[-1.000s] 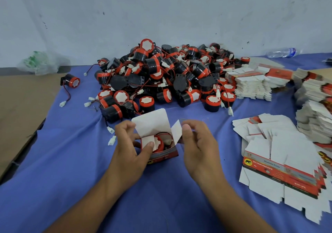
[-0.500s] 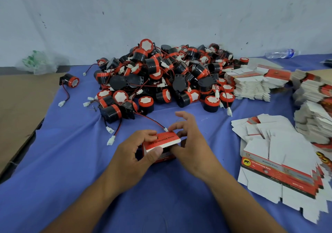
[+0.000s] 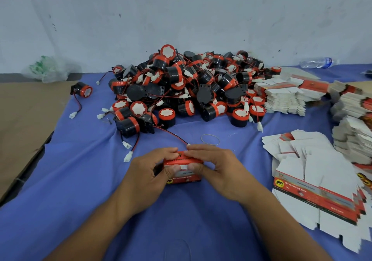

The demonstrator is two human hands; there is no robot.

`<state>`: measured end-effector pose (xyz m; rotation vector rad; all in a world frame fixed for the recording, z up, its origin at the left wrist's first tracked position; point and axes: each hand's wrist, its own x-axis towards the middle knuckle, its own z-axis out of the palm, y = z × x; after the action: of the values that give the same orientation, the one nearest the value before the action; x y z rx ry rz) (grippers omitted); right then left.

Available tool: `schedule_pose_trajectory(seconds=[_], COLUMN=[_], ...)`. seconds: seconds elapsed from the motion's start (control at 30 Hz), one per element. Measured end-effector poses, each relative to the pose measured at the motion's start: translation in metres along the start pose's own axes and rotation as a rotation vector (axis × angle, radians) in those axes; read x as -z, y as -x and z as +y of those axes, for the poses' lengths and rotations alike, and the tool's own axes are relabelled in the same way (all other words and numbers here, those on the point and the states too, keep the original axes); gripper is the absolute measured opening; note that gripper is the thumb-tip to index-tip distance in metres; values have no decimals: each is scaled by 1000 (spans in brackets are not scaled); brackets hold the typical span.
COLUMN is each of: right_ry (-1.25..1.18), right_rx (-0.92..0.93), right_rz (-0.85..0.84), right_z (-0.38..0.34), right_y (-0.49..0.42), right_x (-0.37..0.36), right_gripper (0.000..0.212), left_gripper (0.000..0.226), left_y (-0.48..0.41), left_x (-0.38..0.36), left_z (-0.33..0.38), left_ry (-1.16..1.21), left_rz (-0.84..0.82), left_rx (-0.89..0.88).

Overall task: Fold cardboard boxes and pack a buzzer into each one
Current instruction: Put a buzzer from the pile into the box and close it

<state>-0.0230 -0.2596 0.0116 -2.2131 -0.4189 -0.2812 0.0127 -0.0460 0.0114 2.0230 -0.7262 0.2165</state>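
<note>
Closing the top flap of a box, near the table's front edge.
The left hand [image 3: 147,172] and right hand [image 3: 217,170] grip the red box [image 3: 184,177] on the table [image 3: 80,180], fingers curled over its lid. The likely next move is to tuck the flap home, then fetch a flat blank [image 3: 312,172] and a buzzer from the far buzzer pile [image 3: 191,87].

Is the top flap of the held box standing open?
No: the box has its top flap folded flat, gripped by the left hand and right hand.

Two forearms [image 3: 100,220] are seen bare along their whole visible length; the left hand [image 3: 149,172] and the right hand [image 3: 219,170] are likewise uncovered, and short, plain thumbnails [image 3: 175,168] are shown
</note>
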Motion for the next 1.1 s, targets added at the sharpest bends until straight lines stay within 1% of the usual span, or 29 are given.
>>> schedule_pose_trajectory(seconds=[0.17, 0.33, 0.43, 0.47, 0.5, 0.53, 0.57, 0.63, 0.67, 0.7, 0.73, 0.83, 0.87, 0.9, 1.0, 1.1], right_ry=[100, 230, 276, 234, 142, 12, -125, -347, -409, -416, -357, -50, -11, -11, -76, -38], right_rx=[56, 55, 103, 95, 60, 11, -36, -131, -160, -162, -129, 83, 125, 136, 63, 62], right_rz=[36, -42, -66, -89, -125, -152, -144, -36, 13, 38, 49, 57, 59, 60, 69, 120], right_z=[-2, -5, -7, -5, -4, -4, -5, -6, -5, -5, -4, -1, 0, -1, -6, -6], right_y=[-1, 6, 8, 9, 9, 9, 8, 5, 5, 4, 4, 7, 8, 9, 9, 3], right_x=[-3, -6, -6, -5, -4, -3, -2, -2, -2, -2, -1, -2, -3, -3, -7, -9], right_gripper=[32, 36, 38, 39, 40, 38, 36, 31, 29, 27, 25, 20, 20, 19, 16, 10], left_gripper=[29, 38, 43, 43, 42, 40, 38, 34, 32, 30, 28, 25, 23, 21, 18, 22], left_y=[0, 0, 1, 0, 0, -1, -1, -1, -1, -2, -2, -3, -3, -2, -1, -5], left_x=[2, 8, 12, 12, 12, 11, 11, 11, 11, 11, 11, 14, 15, 15, 11, 6], left_z=[0, -4, -7, -7, -6, -5, -5, -5, -5, -4, -3, 1, 1, 1, 2, 2], left_ry=[-19, -109, -176, -208, -236, -257, -262, -232, -213, -200, -195, -211, -218, -209, -135, -207], left_rz=[2, -141, -176, -172, -162, -147, -129, -89, -78, -80, -89, -133, -145, -148, -91, -44], left_rx=[-27, -87, -141, -167, -195, -223, -248, -280, -290, -294, -296, -317, -321, -315, -229, -237])
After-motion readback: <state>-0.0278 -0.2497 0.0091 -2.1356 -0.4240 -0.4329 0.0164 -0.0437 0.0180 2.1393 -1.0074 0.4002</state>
